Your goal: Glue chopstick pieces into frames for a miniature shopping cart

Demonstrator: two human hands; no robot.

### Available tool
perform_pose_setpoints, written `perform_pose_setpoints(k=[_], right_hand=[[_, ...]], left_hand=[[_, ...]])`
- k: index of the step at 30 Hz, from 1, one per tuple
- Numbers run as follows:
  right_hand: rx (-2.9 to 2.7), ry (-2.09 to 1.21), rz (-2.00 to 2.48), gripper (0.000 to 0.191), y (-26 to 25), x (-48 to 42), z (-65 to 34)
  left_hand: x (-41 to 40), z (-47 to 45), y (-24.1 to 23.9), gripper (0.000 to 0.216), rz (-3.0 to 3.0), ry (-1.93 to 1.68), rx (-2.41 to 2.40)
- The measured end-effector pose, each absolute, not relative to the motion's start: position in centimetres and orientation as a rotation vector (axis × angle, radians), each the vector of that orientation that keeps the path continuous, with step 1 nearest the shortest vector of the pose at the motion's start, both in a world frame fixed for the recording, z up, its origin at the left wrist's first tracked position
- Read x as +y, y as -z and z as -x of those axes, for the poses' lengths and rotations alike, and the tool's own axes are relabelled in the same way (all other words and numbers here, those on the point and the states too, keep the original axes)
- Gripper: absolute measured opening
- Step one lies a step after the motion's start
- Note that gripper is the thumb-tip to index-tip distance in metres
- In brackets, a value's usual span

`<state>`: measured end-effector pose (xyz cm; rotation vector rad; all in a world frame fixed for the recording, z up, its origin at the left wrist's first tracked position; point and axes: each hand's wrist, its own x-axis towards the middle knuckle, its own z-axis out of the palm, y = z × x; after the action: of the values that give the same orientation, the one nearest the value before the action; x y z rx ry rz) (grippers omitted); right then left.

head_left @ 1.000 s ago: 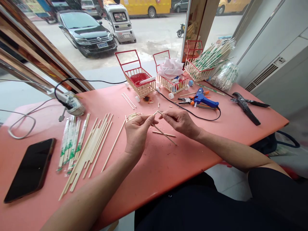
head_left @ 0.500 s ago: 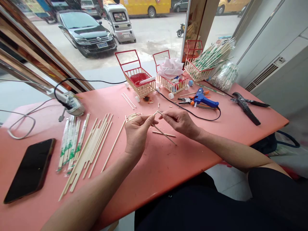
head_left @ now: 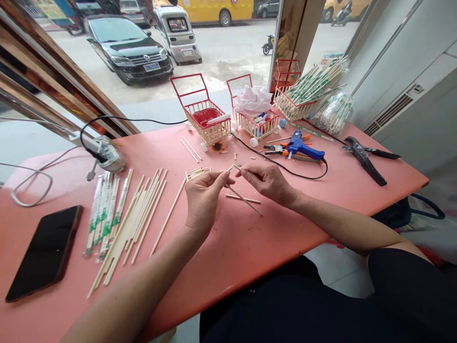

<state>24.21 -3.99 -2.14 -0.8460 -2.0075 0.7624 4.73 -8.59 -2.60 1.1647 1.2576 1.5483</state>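
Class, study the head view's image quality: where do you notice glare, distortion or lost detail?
Head view: highlights glint off the clear plastic bag; the dark clothing shows little detail; wide-angle stretch seems to enlarge the left forearm; the left hand and right hand look fairly sharp.

Your pink table point(head_left: 221, 252) stands by a large window point(head_left: 217, 71), daylight filling the paved street point(head_left: 243, 43) with its black car point(head_left: 132, 47) and yellow vehicle point(head_left: 210, 10). At your right, a grey panel point(head_left: 424, 81) has a slatted vent point(head_left: 389, 115); below the table you see pale floor tiles point(head_left: 342, 267).
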Motion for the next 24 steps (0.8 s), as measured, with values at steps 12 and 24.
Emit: perform_pose_setpoints(k=[12, 24], right_hand=[[-1.993, -0.761, 0.817, 0.036, 2.18, -3.91, -24.21], [-2.009, -0.759, 0.836, 0.035, 2.11, -4.03, -24.24]], left_hand=[[-8.52, -4.71, 2.6, 0.018, -1.176, -1.544, 1.259], [-8.62, -4.72, 2.54, 0.017, -1.179, -1.542, 1.263]])
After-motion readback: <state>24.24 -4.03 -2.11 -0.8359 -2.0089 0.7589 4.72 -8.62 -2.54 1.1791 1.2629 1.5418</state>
